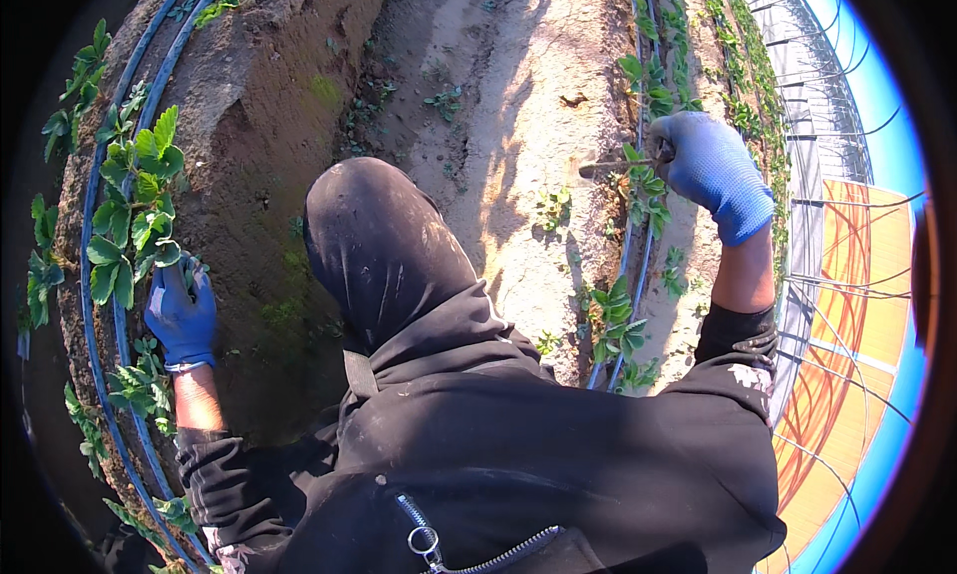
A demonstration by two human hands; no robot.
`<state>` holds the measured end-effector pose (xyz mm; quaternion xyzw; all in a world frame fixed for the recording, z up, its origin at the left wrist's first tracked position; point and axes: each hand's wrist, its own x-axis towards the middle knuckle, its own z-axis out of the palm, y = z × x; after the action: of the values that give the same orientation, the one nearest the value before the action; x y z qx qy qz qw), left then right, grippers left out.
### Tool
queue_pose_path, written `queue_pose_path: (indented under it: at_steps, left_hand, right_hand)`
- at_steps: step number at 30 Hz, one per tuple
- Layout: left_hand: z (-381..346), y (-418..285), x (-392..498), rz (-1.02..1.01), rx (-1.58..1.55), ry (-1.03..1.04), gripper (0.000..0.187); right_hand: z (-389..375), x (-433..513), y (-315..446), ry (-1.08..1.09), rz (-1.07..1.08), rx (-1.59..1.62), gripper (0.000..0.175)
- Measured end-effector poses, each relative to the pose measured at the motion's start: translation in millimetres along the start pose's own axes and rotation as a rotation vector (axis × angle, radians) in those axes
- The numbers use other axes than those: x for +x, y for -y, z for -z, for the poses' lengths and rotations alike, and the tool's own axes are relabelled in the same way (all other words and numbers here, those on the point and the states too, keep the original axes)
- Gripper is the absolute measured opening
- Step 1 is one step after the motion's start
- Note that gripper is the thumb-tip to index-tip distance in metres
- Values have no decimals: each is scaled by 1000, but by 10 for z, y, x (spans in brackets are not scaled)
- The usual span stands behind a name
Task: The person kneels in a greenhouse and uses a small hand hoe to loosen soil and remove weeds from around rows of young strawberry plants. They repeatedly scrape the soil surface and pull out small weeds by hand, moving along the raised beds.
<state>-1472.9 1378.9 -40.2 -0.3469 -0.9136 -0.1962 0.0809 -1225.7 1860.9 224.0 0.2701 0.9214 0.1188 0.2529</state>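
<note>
My left hand (179, 316), in a blue knitted work glove, is at the base of a leafy strawberry plant (138, 215) on the left raised bed. Leaves overlap its fingertips, so whether they grip a stem or leaf is unclear. My right hand (706, 170), gloved alike, is raised and closed around a small hand tool (609, 168). The tool's thin shaft sticks out to the left and ends in a narrow, dull head. Below it are strawberry plants (644, 189) of the right bed.
Blue drip lines (88, 275) run along the left bed, with more drip lines (634, 275) on the right one. Between the beds lies a soil furrow (441, 65). My bent knee (389, 237) is in the middle. Wire hoops (852, 282) curve at the far right.
</note>
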Motion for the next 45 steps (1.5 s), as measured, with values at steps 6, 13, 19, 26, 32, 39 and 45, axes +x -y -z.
queue_pose_path:
  at_steps: [6, 13, 19, 26, 32, 39, 45]
  left_hand:
    - [-50, 30, 9, -13, 1, -22, 36]
    - [-62, 105, -18, -2, 30, -15, 37]
    - [-80, 55, 6, -3, 37, -16, 32]
    - [-44, 61, -35, 52, 51, 66, 37]
    - [-46, 64, -24, 65, 1, 49, 37]
    - [-93, 45, 9, 2, 4, -32, 27]
    - [-40, 33, -9, 46, 61, 32, 29]
  right_hand:
    - [-196, -418, -115, 91, 30, -24, 17]
    - [-372, -493, 7, 99, -7, -24, 19]
    - [-659, -503, -77, -11, -13, -6, 19]
    - [-633, -453, -286, 85, -102, 85, 15]
    - [-648, -384, -436, 165, -108, 184, 15]
    - [-1019, -361, -640, 50, 9, 207, 18]
    - [-983, -348, -446, 12, -20, 162, 19]
